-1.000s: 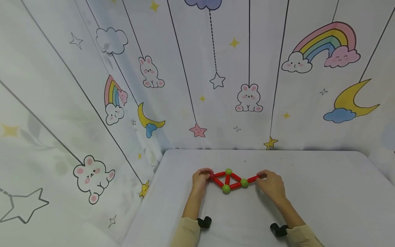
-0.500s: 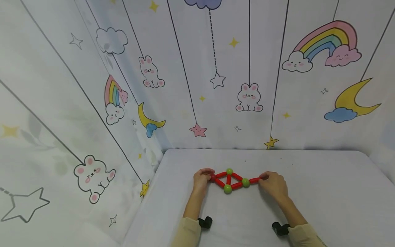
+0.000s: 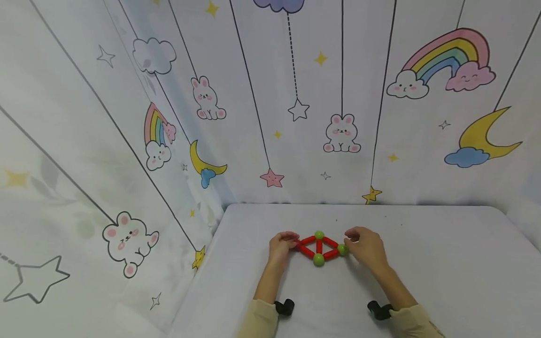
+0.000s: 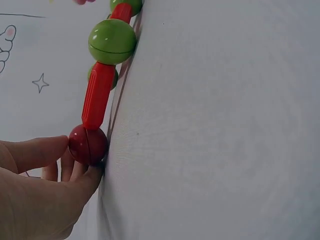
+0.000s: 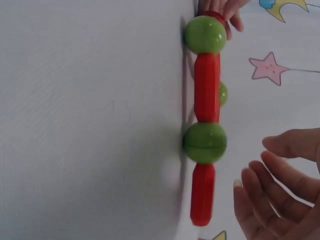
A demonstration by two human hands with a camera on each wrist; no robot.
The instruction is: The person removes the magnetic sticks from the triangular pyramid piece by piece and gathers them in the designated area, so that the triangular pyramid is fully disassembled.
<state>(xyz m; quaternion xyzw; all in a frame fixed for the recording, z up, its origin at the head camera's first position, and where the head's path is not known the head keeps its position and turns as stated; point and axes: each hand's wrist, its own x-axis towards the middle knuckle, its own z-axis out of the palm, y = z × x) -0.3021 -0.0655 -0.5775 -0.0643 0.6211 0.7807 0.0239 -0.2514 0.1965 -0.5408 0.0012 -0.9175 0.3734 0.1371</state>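
A toy frame of red rods [image 3: 307, 252] and balls lies on the white table, shaped like a diamond with one rod across its middle. Three corners are green balls [image 3: 319, 259]; the left corner is a red ball [image 4: 88, 145]. My left hand [image 3: 282, 246] pinches that red ball between thumb and fingers. From the right-hand green ball [image 5: 205, 142] one more red rod [image 5: 202, 195] sticks out with a free end; my right hand hides it in the head view. Beside this rod, my right hand [image 3: 367, 246] is held with fingers loosely bent, apart from it and holding nothing.
The white table [image 3: 456, 263] reaches back to a hanging cloth [image 3: 296, 145] printed with rabbits, stars and rainbows. More of this cloth hangs along the left side. A black wrist camera [image 3: 285, 307] is on each forearm.
My right hand has let go of the outer red rod and moved a little left and up over it. The frame has shifted slightly right, with my left hand still on the red ball.
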